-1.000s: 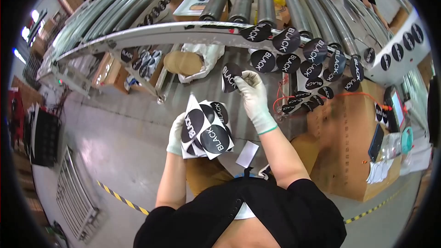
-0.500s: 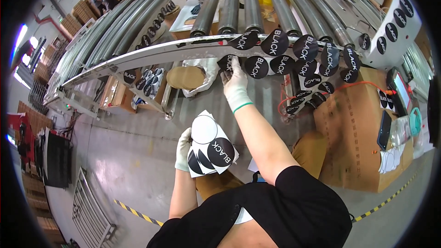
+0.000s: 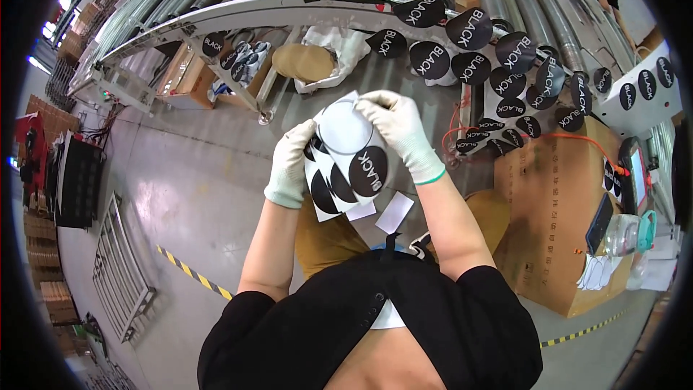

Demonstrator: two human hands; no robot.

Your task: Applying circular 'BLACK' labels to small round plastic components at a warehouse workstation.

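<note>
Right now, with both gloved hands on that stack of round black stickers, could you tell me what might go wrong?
1. The left hand grips the sticker stack by one edge only; loose sheets fan out below and might slip to the floor.
2. The right hand works the top sheet with gloved fingers, so a sticker could crease or cling to the glove.
3. Stickers already on the rail overlap; another may cover one.

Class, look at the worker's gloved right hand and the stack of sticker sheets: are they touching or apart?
Touching. The head view shows the right hand with fingers curled over the top edge of the sticker sheets, while the left hand grips their left side.
</note>
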